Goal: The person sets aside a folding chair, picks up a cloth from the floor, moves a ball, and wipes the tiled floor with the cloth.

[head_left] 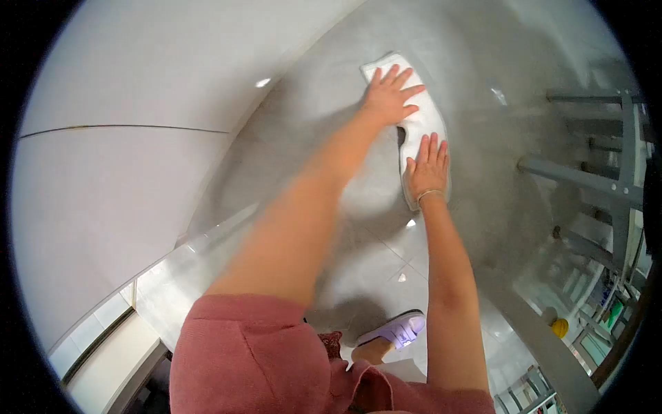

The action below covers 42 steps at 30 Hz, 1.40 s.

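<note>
A white, long cloth pad with a pale grey edge lies flat on the grey glossy surface. My left hand rests on its far end with the fingers spread. On its nearer end lies my right hand, fingers stretched out and palm down, with a thin bracelet at the wrist. Both hands touch the pad and neither grips it. Between them, at the pad's left edge, shows a small dark patch that I cannot make out.
Large white panels with a dark seam stand on the left. Grey metal bars like a rack or ladder stand at the right. Below me is a foot in a lilac shoe on the tiles. A yellow object sits at lower right.
</note>
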### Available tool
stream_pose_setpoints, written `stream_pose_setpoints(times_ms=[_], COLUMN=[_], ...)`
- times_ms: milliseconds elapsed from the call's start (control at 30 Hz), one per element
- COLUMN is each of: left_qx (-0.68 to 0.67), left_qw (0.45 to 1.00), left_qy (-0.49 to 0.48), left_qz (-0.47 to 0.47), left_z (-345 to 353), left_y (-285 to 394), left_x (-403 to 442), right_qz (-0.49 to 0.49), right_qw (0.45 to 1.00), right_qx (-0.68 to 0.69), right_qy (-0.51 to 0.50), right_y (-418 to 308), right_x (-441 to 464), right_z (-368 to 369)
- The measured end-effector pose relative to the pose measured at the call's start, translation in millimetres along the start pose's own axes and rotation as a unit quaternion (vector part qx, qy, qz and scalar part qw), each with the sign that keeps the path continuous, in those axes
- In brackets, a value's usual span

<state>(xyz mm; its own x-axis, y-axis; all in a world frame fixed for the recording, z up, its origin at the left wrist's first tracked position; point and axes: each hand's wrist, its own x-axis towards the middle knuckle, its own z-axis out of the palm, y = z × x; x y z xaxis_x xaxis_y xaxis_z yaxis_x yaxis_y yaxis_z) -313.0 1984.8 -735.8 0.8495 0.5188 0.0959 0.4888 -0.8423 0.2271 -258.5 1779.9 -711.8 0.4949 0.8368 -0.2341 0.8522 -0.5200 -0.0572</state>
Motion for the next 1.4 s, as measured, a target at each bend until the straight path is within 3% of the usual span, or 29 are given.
stream_pose_setpoints(times_ms=[133, 300, 367, 467, 500, 533, 667, 800, 833, 900, 1100, 1267, 1400], left_qx=[-0.031, -0.034, -0.042, -0.045, -0.057, -0.069, -0.005, 0.088, 0.080, 0.064, 0.063, 0.026, -0.037], left_qw=[0.996, 0.989, 0.985, 0.987, 0.993, 0.995, 0.997, 0.995, 0.995, 0.993, 0.990, 0.994, 0.982], left_qy=[0.063, -0.082, -0.113, -0.116, -0.095, -0.073, 0.023, -0.044, -0.057, -0.071, -0.076, -0.009, -0.051], left_qz=[-0.056, -0.118, -0.123, -0.105, -0.051, 0.003, 0.078, 0.014, -0.029, -0.071, -0.100, -0.106, -0.176], left_z=[-26, -56, -60, -65, -69, -69, -33, -31, -39, -45, -53, -58, -80], left_y=[-57, -77, -75, -73, -81, -91, -121, -132, -138, -142, -147, -154, -153], left_x=[-89, -262, -291, -278, -255, -234, -129, -21, -4, 14, -22, -127, -252], right_qz=[-0.113, -0.293, -0.324, -0.329, -0.328, -0.298, -0.190, -0.085, -0.061, -0.052, -0.029, -0.142, -0.257], right_qw=[0.992, 0.949, 0.937, 0.932, 0.933, 0.943, 0.971, 0.996, 0.998, 0.997, 0.993, 0.984, 0.958], right_qx=[-0.044, -0.029, 0.081, 0.150, 0.147, 0.151, 0.076, 0.009, -0.002, -0.001, 0.024, -0.007, -0.009], right_qy=[-0.014, -0.115, -0.103, -0.029, -0.031, 0.014, 0.124, 0.022, -0.035, -0.053, -0.109, -0.107, -0.129], right_y=[-57, -116, -120, -106, -108, -112, -122, -125, -131, -137, -141, -146, -173], right_x=[-13, -106, -148, -165, -162, -155, -88, 0, 19, 45, 46, -26, -91], right_z=[11, 46, 68, 75, 76, 75, 48, 15, -3, -19, -20, -15, 9])
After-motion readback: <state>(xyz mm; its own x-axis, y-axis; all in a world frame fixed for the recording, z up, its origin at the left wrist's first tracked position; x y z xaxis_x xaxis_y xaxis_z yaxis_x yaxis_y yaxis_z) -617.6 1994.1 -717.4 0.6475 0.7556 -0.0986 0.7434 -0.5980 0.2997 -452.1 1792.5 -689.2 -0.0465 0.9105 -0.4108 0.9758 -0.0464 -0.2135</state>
